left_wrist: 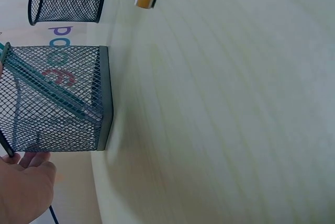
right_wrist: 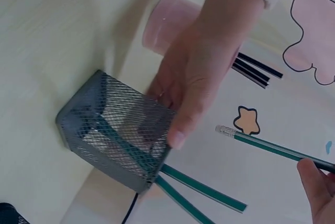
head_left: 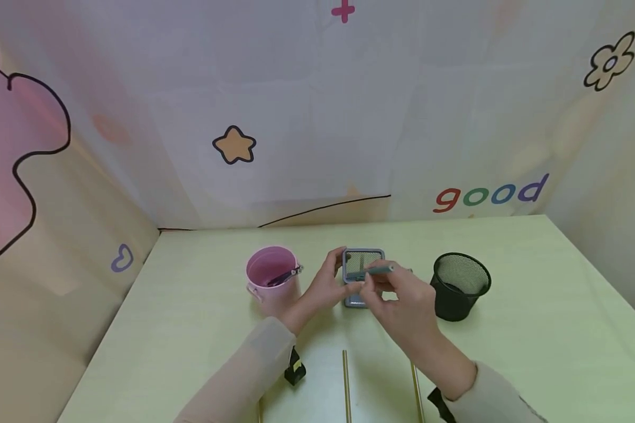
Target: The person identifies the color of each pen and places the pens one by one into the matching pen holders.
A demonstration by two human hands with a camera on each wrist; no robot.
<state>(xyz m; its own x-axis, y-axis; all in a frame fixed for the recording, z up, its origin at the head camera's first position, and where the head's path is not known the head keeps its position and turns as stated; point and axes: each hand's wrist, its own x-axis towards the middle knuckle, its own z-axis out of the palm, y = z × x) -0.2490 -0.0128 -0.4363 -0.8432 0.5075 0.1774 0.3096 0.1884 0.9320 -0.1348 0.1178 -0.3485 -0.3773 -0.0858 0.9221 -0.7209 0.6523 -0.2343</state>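
Observation:
My left hand (head_left: 325, 286) grips a square grey mesh pen holder (head_left: 354, 301) by its sides, thumb toward me and fingers behind. Through the mesh, green pencils (left_wrist: 52, 89) show inside the holder; in the right wrist view their upper ends stick out past the rim. Between thumb and fingers, my right hand (head_left: 406, 299) pinches another green pencil (head_left: 383, 269) above the holder's mouth. That pencil (right_wrist: 272, 148) has a metal-banded end and is apart from the holder in the right wrist view.
Left of the holder stands a pink bucket (head_left: 271, 267) with several dark sticks (right_wrist: 256, 72) in it. A round black mesh holder (head_left: 457, 294) stands to the right. Yellow stick-like pieces, one in the middle (head_left: 346, 385), lie along the table's front. A printed cloth (head_left: 307, 117) hangs behind.

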